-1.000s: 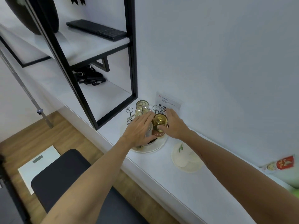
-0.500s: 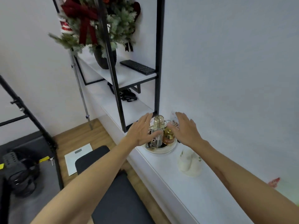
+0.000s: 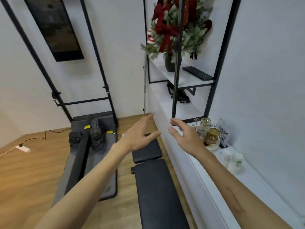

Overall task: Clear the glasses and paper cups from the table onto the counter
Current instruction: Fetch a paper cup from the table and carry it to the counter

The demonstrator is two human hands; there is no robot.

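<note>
We found L hand (image 3: 140, 136) and R hand (image 3: 186, 138) both empty, fingers spread, off counter (image 3: 206, 184). Glasses (image 3: 209, 133) sat on round tray (image 3: 214, 147); paper cups (image 3: 234, 160) nearby.

Two hands (image 3: 140, 136) (image 3: 186, 138), three glasses (image 3: 212, 135), two paper cups (image 3: 237, 160), one keyboard (image 3: 198, 73), one plant (image 3: 173, 30)

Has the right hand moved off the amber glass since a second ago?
Yes. The right hand has left the amber glass on its tray, now open out over the counter edge.

Glasses (image 3: 208, 133) crowd the counter (image 3: 257, 182) beside the shelf post (image 3: 176, 76); paper cups (image 3: 233, 158) apparently stand apart
</note>
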